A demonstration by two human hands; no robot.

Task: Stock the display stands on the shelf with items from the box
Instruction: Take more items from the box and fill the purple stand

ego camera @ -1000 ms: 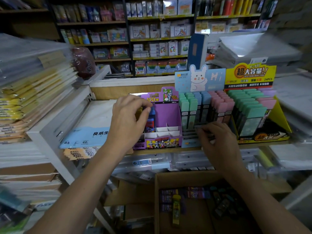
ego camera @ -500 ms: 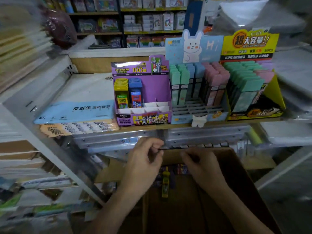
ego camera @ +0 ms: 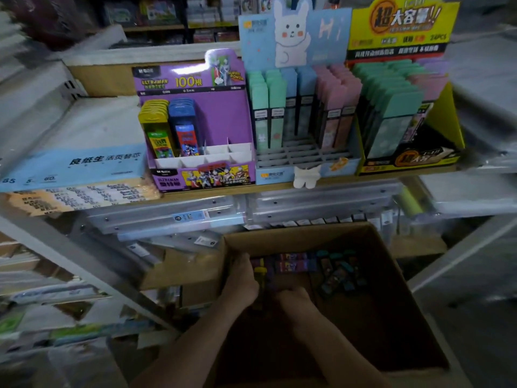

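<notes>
Left hand [ego camera: 242,284], right hand [ego camera: 293,299] in box [ego camera: 293,238], grip unreadable; yellow pack [ego camera: 260,271] lies lengthwise toward shelf [ego camera: 223,192].

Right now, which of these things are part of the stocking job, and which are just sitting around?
In the job: cardboard box, small packs inside, purple display stand, bunny display stand, yellow display stand, left hand, right hand.
Lying about: blue paper pack, clear folders under the shelf.

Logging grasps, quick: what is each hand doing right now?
Left hand: in the box, beside a yellow pack; grip cannot be told.
Right hand: in the box; too dark to tell.
</notes>
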